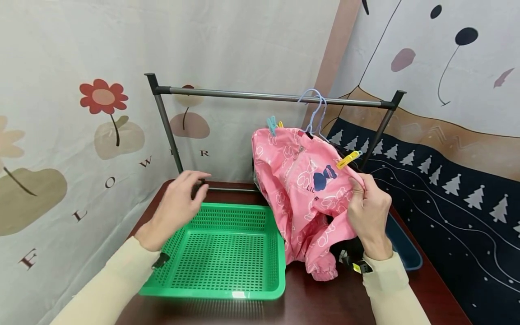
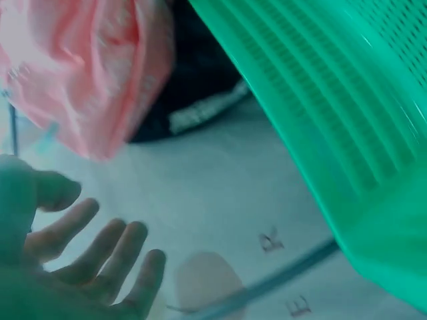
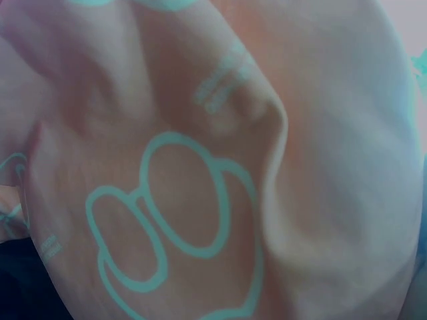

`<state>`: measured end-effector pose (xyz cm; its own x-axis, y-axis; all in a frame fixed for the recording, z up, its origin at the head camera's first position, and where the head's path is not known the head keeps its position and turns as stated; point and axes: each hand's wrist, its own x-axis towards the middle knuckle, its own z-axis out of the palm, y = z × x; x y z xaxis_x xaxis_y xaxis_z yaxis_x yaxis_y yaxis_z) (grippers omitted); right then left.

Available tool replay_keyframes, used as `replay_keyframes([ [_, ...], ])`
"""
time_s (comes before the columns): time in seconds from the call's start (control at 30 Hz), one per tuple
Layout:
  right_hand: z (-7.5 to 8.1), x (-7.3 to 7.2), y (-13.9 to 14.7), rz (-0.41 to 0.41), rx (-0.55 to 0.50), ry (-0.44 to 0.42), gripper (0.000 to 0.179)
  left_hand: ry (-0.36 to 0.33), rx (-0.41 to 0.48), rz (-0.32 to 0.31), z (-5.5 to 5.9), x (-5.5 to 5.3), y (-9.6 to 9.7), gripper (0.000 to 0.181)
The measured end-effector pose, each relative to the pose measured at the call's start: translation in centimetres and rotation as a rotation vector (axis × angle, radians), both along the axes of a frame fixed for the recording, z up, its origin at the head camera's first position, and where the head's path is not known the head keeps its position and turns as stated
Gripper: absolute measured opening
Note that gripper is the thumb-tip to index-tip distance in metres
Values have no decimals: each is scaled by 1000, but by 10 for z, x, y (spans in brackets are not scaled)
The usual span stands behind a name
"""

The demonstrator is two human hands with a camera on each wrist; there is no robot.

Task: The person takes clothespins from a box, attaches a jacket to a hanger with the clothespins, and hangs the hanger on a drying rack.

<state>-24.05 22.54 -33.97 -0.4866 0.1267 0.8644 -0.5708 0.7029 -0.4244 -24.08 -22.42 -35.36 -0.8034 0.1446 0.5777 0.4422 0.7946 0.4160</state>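
A pink jacket (image 1: 300, 180) with white outlines and a dark bear print hangs from a light-blue hanger (image 1: 314, 113) on the rack's top bar. My right hand (image 1: 369, 210) pinches the jacket's sleeve near the shoulder, just below a yellow clothespin (image 1: 348, 160). A blue clothespin (image 1: 271, 125) sits on the other shoulder, a bit of yellow beside it. My left hand (image 1: 178, 201) is held over the left side of the green basket (image 1: 279, 289), fingers loosely bent, touching nothing. In the right wrist view the pink fabric (image 3: 187, 200) fills nearly everything and hides the fingers.
The grey metal rack (image 1: 243, 95) stands at the back of the dark red table (image 1: 300, 298). Behind the jacket hang dark clothes (image 2: 200, 73). A dark blue bin (image 1: 406, 246) lies at the right edge. Printed curtains (image 1: 252, 45) close off the back and right.
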Motion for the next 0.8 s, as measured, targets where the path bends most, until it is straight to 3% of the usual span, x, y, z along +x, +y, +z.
replay_keyframes([
  [0.17, 0, 0, 0, -3, -7, 5, 15, 97, 67, 77, -4, -21, -24, 30],
  [0.3, 0, -1, 0, 4, -16, 7, 15, 121, 118, 130, -4, -36, -40, 34],
  [0.5, -1, -2, -1, 8, -5, 2, 16, 113, 195, 189, -2, -53, -56, 47],
  [0.8, -1, 0, 1, 0, -5, -3, 15, 49, 278, 217, 10, -77, -66, 67],
])
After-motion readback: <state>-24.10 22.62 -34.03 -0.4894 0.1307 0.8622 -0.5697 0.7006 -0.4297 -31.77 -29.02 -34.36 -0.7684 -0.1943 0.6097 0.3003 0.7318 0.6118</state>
